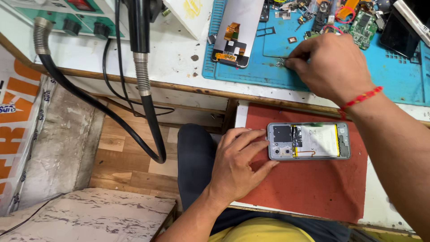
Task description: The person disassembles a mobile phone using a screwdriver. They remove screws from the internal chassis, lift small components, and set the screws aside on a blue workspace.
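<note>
While touching the left hand, the opened phone lies just right.

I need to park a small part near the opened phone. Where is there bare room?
The red mat is bare below the opened phone, right of the left hand. The blue mat has open room right of the right hand. Its top edge is crowded with circuit boards and loose parts.

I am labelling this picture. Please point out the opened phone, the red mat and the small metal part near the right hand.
opened phone (313, 140): head view, on its white battery.
red mat (313, 188): head view, bare middle area.
small metal part (281, 62): head view, at the right hand's fingertips.
</note>
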